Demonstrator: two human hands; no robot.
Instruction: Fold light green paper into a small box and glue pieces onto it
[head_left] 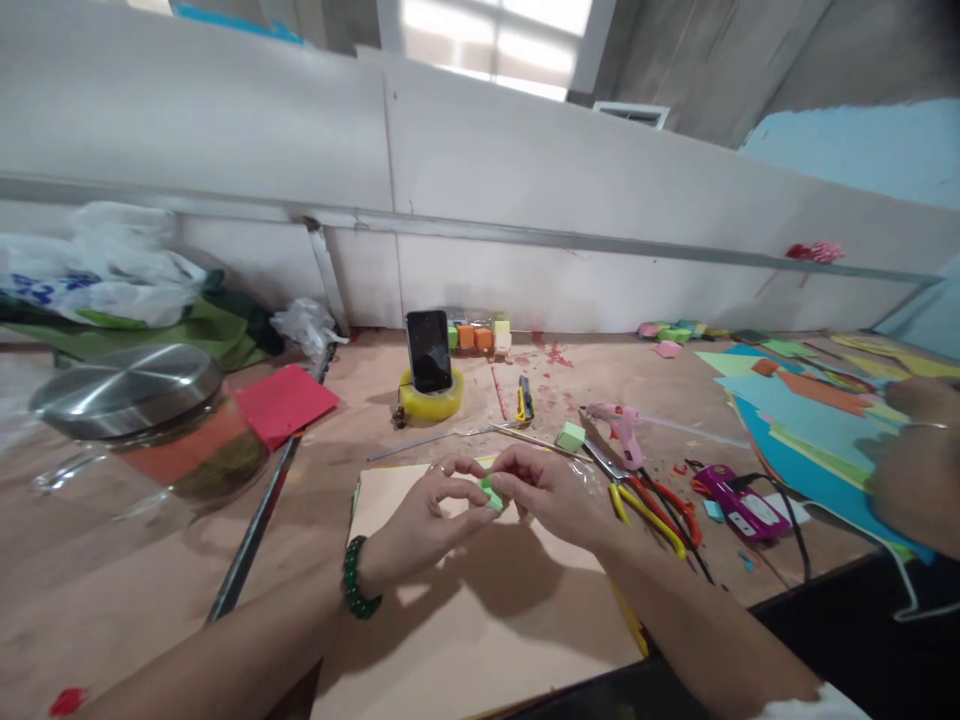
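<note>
Between the fingertips of both hands is a small green piece, partly covered by the fingers. My left hand, with a green bead bracelet at its wrist, pinches it from the left. From the right, my right hand grips it between thumb and fingers. Both hands are over a stack of pale orange paper sheets. A light green paper cube sits on the table just beyond my right hand. Thin sticks lie behind the hands.
A phone leans in a yellow tape roll, near small coloured cubes. Rightward are a pink glue gun, scissors, a purple device, coloured papers and another person's hand. A lidded glass jar stands left.
</note>
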